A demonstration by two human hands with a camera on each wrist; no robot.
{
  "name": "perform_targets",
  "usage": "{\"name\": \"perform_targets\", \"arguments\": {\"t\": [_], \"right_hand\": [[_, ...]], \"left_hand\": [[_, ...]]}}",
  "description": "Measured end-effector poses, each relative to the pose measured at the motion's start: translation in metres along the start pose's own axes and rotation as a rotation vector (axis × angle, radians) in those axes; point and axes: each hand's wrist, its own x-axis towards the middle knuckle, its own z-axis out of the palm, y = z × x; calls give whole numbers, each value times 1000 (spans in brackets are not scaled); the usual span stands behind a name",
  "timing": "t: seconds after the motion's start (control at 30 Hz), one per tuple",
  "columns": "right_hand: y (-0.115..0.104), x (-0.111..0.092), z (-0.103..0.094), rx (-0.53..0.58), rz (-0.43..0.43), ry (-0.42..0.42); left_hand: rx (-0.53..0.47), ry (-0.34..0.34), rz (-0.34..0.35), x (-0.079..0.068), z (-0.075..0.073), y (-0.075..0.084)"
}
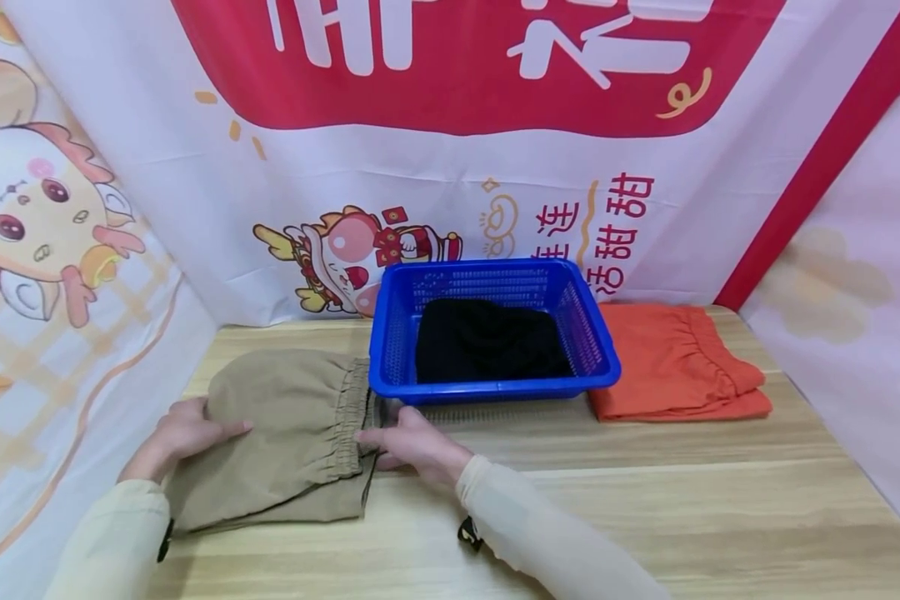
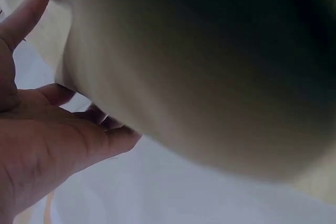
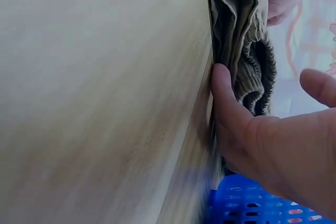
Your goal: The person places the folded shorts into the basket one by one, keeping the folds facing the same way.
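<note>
Khaki cloth makes up the folded garment (image 1: 270,433) lying on the pale wood table (image 1: 570,508), toward 9 o'clock in the head view. Its gathered waistband (image 1: 348,417) faces 3 o'clock and its rounded, uneven end faces 9.

At the garment's 9 o'clock, the left hand (image 1: 187,435) holds the edge, thumb laid on top and fingers below. At 3 o'clock, the right hand (image 1: 423,446) touches the waistband end with fingers fairly straight and low by the tabletop; in the right wrist view its thumb stands apart above the folds, so it grips nothing firmly. Pale sleeves (image 1: 555,533) cover both forearms.

Between 2 and 3 o'clock of the garment sits a blue plastic basket (image 1: 495,388), just beside the waistband; whether they touch is unclear. Black cloth (image 1: 487,342) lies inside it. Just past the basket's 3 o'clock, an orange folded garment (image 1: 678,362) lies flat. Toward 12 hangs a white printed backdrop (image 1: 330,158) with red lettering and a cartoon figure.
</note>
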Motion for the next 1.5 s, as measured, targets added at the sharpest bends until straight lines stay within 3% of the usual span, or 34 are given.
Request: {"name": "perform_targets", "arguments": {"t": [0.13, 0.33, 0.5, 0.67, 0.97, 1.2, 1.37, 1.5], "right_hand": [[-2, 12, 5, 132, 13, -9], [-6, 22, 8, 176, 64, 11], [-6, 28, 12, 123, 92, 28], [-4, 29, 19, 51, 114, 102], [-9, 22, 28, -68, 95, 247], [-7, 27, 24, 25, 118, 211], [-3, 26, 21, 135, 95, 132], [-3, 17, 21, 148, 71, 56]], "left_hand": [[-118, -23, -64, 2, -2, 0], [-200, -24, -53, 5, -3, -2], [-233, -42, -20, 5, -2, -4], [-287, -76, -2, 3, -2, -3], [-405, -135, -26, 0, 0, -5], [-505, -193, 3, -4, 4, -5], [-489, -207, 38, -10, 2, -2], [-467, -203, 69, -15, -3, 1]]}}
